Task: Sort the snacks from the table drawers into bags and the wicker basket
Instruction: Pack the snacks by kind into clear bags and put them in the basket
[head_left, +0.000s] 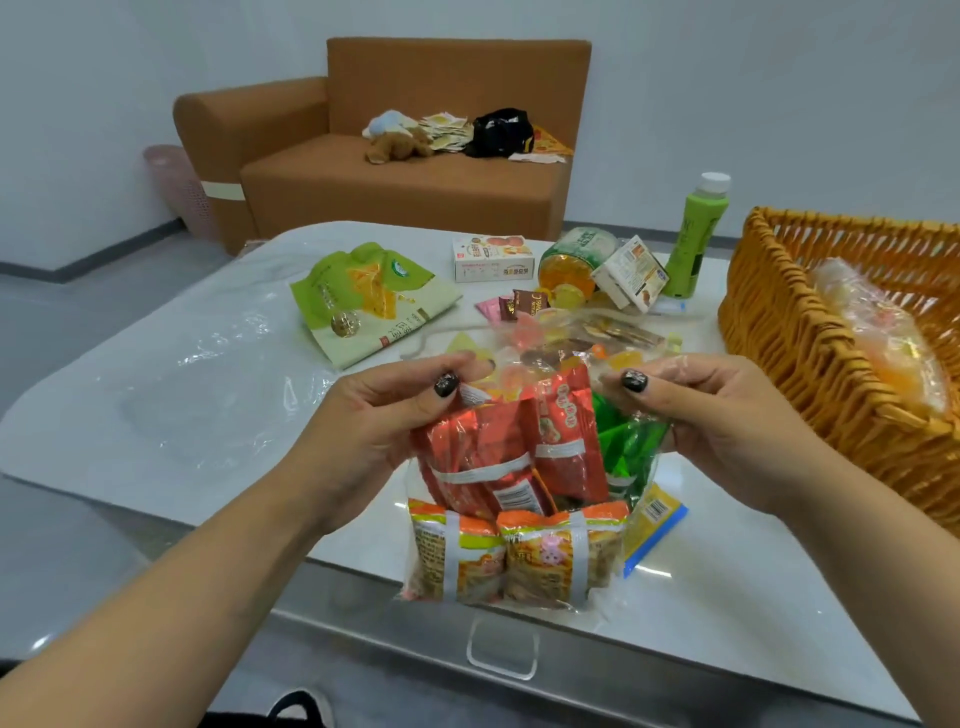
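Both hands are pinching the mouth of a clear plastic bag (511, 499): the left hand (384, 415) is gripping its left edge between thumb and fingers, and the right hand (711, 410) is gripping the right edge the same way. The bag is hanging just above the near edge of the white table (156, 395), over a drawer handle (501, 649).

It is looking packed nearly to the top, so a thin edge could be slipping from either pinch, or packets could be spilling out if the mouth is tipping while it is being closed.

Inside, red packets (498, 452) and green packets (623, 441) are sitting above orange-and-yellow packets (519, 556).

Beyond it, loose sweets (571, 338), a green pouch (363, 296) and a green bottle (691, 244) are lying on the table, with the wicker basket (810, 353) standing to the right.
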